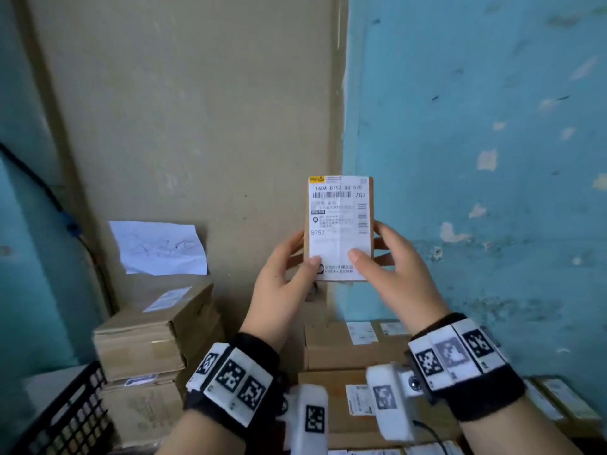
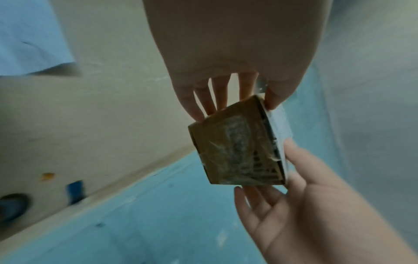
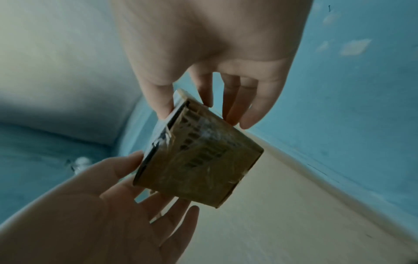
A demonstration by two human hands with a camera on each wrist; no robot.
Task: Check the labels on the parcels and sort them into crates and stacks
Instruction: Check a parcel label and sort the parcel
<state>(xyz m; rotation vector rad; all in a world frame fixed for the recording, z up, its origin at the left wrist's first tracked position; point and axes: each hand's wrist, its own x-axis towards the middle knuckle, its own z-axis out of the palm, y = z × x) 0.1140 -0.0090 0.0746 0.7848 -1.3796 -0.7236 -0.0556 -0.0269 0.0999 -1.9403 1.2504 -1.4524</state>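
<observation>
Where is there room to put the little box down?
The top of the tall box stack on the left looks bare beside its label. The boxes under both hands lie edge to edge. The black crate is only partly in view.

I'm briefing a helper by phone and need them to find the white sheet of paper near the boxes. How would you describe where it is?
Start at the beige wall panel between the blue walls, then drop to the stack of cardboard boxes at its foot, left of the person's hands. The creased white sheet of paper leans against the wall on top of that stack; unlike the small printed labels around it, it is large, loose and crumpled.
</observation>
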